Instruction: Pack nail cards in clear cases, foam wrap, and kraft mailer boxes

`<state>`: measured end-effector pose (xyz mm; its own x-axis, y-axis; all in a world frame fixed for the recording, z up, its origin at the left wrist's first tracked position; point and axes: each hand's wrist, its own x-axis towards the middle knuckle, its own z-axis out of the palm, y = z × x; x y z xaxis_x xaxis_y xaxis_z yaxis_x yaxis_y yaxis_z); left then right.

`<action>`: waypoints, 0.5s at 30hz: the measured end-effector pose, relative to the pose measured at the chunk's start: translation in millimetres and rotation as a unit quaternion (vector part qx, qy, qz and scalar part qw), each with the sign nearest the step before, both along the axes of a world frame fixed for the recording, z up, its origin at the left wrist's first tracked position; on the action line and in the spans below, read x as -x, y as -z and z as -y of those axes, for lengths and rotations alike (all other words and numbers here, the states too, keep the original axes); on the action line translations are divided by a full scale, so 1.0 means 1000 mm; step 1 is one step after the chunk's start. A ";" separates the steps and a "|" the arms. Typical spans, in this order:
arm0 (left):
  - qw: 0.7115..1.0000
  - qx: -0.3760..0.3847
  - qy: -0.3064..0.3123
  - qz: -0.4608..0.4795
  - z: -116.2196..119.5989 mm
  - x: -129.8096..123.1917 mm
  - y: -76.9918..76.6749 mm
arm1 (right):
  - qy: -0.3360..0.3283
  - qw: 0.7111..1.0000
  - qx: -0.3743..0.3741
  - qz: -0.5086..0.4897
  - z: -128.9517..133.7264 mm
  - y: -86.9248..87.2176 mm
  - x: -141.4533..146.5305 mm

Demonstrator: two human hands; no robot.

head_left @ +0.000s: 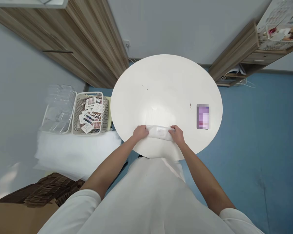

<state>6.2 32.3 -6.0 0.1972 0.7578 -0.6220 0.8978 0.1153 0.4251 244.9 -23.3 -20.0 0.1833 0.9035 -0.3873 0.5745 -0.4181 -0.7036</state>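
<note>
A flat, whitish wrapped bundle (pixel 159 132) lies across the near part of the round white table (pixel 166 84). Its wrapping is a translucent sheet, and what is inside cannot be made out. My left hand (pixel 140 132) grips its left end, fingers curled over the edge. At the other end my right hand (pixel 177 134) pinches the wrapping between thumb and fingers. Off to the right on the tabletop sits a purple item (pixel 203 117), blurred by pixelation.
Left of the table, a white basket (pixel 75 113) holds carded press-on nails (pixel 90 117). Beside it are clear plastic trays (pixel 61 109). Stacked white translucent sheets (pixel 75 149) lie nearer me, with brown cardboard (pixel 21 214) below. Wooden cabinets (pixel 88 39) stand at the back.
</note>
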 end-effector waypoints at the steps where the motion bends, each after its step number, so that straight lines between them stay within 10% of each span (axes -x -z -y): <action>1: 0.999 -0.029 0.001 -0.029 0.004 -0.002 -0.003 | -0.005 1.000 -0.018 0.020 0.002 0.000 0.002; 6: 0.961 -0.245 0.126 -0.033 0.018 -0.019 -0.018 | -0.125 0.974 -0.125 0.143 0.006 -0.008 0.011; 10: 0.934 -0.220 0.277 0.041 0.021 -0.035 -0.015 | -0.313 0.927 -0.122 0.163 0.004 -0.009 0.016; 15: 0.939 -0.208 0.271 0.040 0.026 -0.039 -0.007 | -0.334 0.918 -0.107 0.186 0.008 -0.010 0.023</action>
<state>45.4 6.0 1.4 0.6574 0.7069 -0.2609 0.7399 -0.5398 0.4015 222.2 -31.6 -10.5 -0.3554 0.9105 -0.2115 0.8698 0.2393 -0.4315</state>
